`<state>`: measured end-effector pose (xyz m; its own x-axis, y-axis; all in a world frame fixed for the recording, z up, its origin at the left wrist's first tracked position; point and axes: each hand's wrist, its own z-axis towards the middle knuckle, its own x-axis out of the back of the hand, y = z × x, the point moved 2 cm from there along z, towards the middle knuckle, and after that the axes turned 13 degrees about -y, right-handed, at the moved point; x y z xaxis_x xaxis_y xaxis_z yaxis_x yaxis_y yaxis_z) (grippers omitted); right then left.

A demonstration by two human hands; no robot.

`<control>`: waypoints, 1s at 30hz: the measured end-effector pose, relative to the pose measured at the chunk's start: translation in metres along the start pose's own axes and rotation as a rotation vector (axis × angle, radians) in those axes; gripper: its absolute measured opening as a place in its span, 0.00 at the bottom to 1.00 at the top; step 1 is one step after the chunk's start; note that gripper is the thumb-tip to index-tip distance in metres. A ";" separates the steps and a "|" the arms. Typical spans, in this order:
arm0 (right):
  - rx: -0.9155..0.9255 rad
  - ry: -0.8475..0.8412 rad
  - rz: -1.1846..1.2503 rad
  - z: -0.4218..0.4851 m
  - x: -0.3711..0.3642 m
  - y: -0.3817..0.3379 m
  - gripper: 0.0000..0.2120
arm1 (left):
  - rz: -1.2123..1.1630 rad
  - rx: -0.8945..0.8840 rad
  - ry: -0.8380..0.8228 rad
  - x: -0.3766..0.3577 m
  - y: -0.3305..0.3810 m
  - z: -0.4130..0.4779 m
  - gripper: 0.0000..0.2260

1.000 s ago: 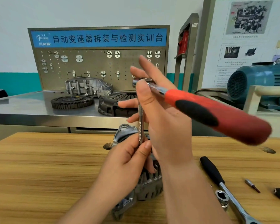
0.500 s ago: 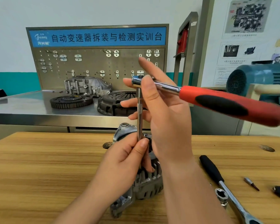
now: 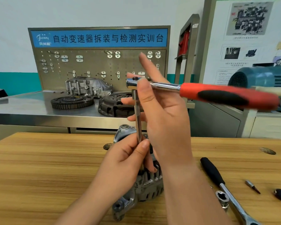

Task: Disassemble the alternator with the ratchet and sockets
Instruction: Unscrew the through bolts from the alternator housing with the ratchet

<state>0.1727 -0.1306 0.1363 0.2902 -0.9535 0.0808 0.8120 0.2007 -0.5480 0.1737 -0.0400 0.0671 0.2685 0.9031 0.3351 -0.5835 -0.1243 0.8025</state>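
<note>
Pinching the extension bar (image 3: 138, 117) low down with the left hand (image 3: 128, 161), grip closed thumb to fingers, just above the alternator (image 3: 150, 184) standing on the wooden desk (image 3: 39, 168). Steadying the head of the red-handled ratchet (image 3: 225, 96) atop the bar with the right hand (image 3: 165, 120), grip pinching it under the thumb, index finger straight. Judged early: housing seemingly in one piece, one fastener being worked, socket end hidden. Leaving a black-handled ratchet (image 3: 217, 179) and loose socket (image 3: 222, 198) unused.
</note>
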 end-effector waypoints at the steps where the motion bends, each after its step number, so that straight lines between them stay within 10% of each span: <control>1: 0.023 -0.011 -0.029 0.000 0.000 -0.001 0.18 | 0.008 0.003 0.003 -0.001 0.000 0.000 0.14; 9: -0.190 -0.018 0.350 -0.001 0.003 0.008 0.21 | -0.021 0.015 -0.058 0.001 -0.003 -0.001 0.16; 30: -0.135 -0.016 0.242 -0.001 -0.002 0.009 0.18 | 0.015 -0.011 -0.012 0.001 -0.005 -0.001 0.14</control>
<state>0.1793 -0.1274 0.1308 0.4762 -0.8777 -0.0539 0.6433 0.3896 -0.6591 0.1765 -0.0379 0.0632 0.2688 0.8964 0.3525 -0.5960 -0.1327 0.7919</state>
